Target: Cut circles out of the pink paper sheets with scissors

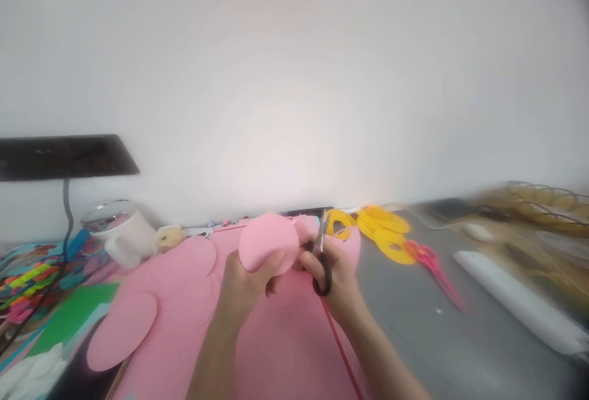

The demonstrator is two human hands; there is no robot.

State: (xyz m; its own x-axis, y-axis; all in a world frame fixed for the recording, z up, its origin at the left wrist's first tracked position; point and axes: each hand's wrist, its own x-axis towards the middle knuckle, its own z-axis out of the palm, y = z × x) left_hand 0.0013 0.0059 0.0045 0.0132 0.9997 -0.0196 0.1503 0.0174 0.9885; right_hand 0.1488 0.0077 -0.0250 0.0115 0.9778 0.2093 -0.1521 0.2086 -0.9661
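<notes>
My left hand [256, 280] grips a pink paper circle [268, 242], thumb over its face and the other fingers behind. Close by on the right, my right hand [339, 277] has its fingers in the dark handles of a pair of scissors [322, 265], whose blades point up and away. The blades are blurred, so whether they touch the paper I cannot tell. Under both hands lies a large pink sheet [280, 345]. More pink circles [123, 331] overlap to the left of my left hand.
Yellow paper rings [384, 228] lie at the back right beside pink-handled scissors [435, 271]. A white roll [515, 299] rests on the grey table [414, 351]. At the left stand a white mug [131, 237], colourful bundles [34, 283] and a green sheet [73, 314]. A dark screen [64, 156] overhangs that side.
</notes>
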